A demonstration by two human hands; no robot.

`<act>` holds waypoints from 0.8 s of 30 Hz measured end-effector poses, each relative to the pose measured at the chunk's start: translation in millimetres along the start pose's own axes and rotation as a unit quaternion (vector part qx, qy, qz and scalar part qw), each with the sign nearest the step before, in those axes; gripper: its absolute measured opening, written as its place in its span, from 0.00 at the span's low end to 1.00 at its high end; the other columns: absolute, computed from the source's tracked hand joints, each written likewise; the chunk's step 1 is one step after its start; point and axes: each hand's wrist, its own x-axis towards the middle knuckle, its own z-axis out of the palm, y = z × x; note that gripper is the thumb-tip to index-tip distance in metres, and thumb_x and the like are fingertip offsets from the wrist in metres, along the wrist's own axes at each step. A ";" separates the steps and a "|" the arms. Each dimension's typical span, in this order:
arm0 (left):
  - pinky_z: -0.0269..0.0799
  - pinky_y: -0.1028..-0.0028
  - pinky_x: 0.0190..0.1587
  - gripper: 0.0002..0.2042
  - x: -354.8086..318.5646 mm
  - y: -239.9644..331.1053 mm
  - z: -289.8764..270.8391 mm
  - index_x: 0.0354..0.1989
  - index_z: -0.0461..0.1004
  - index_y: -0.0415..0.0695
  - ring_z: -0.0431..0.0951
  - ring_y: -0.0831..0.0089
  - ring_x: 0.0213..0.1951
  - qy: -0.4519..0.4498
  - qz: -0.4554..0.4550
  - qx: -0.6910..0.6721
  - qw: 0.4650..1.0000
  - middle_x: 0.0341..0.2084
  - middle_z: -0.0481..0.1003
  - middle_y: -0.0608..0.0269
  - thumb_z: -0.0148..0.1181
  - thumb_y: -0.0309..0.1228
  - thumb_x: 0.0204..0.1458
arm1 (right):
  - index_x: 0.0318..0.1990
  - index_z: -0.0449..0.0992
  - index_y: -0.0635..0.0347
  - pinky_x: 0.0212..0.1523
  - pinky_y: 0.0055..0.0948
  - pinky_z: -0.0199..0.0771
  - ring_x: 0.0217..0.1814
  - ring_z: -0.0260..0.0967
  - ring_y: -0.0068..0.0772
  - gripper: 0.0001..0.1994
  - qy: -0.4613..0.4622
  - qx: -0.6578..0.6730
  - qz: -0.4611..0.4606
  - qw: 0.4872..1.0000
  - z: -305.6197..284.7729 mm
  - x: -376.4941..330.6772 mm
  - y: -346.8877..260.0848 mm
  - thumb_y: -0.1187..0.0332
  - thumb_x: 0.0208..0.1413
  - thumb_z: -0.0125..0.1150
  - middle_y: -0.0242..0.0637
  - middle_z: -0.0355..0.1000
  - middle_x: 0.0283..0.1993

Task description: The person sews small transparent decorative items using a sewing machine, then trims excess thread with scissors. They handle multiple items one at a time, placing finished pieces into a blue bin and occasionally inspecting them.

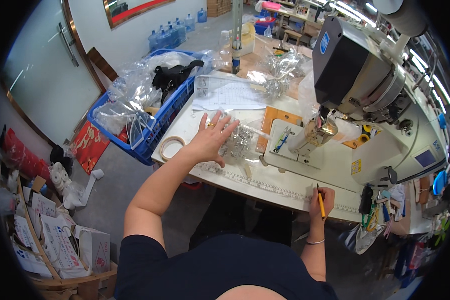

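Note:
My left hand [212, 137] is spread with its fingers apart, palm down beside and partly over a clump of shiny silver pieces [241, 140] on the white sewing table [225, 175]. Whether the palm touches the clump cannot be seen. A gold ring is on one finger. At the table's front edge my right hand [325, 196] is closed around a slim orange pen-like tool [321, 206] with a dark tip. Its exact kind is too small to make out. The sewing machine [345, 65] stands right of the clump, its work plate [285, 142] between my hands.
A tape roll [166, 141] lies at the table's left edge. Behind it rests a printed paper sheet [230, 95]. A blue basket [160, 122] with plastic bags stands left of the table. More silver material [280, 72] lies at the back. Scissors and tools [372, 212] hang at right.

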 end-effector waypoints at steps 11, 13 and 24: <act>0.63 0.56 0.51 0.37 14.9 -21.5 -37.2 0.56 0.66 0.55 0.72 0.61 0.47 0.230 0.094 -0.100 0.964 0.43 0.70 0.59 0.70 0.32 0.28 | 0.30 0.71 0.63 0.30 0.29 0.71 0.30 0.69 0.40 0.07 0.006 -0.008 -0.026 1.000 7.8 -1.1 -7.9 0.80 0.44 0.64 0.43 0.67 0.32; 0.66 0.64 0.51 0.38 36.3 -30.4 -57.8 0.54 0.68 0.49 0.71 0.57 0.47 0.289 0.096 -0.114 0.945 0.43 0.71 0.57 0.72 0.27 0.25 | 0.30 0.71 0.63 0.29 0.30 0.72 0.30 0.69 0.41 0.07 0.004 -0.026 -0.043 0.999 11.5 -0.6 -9.8 0.79 0.45 0.64 0.43 0.67 0.32; 0.62 0.59 0.57 0.36 281.8 -39.6 -84.5 0.57 0.65 0.48 0.63 0.54 0.58 0.328 -0.133 -0.116 0.928 0.57 0.63 0.51 0.71 0.44 0.36 | 0.30 0.72 0.62 0.29 0.32 0.72 0.29 0.69 0.43 0.07 0.001 -0.041 -0.025 0.999 13.6 4.7 -14.9 0.78 0.45 0.64 0.44 0.67 0.31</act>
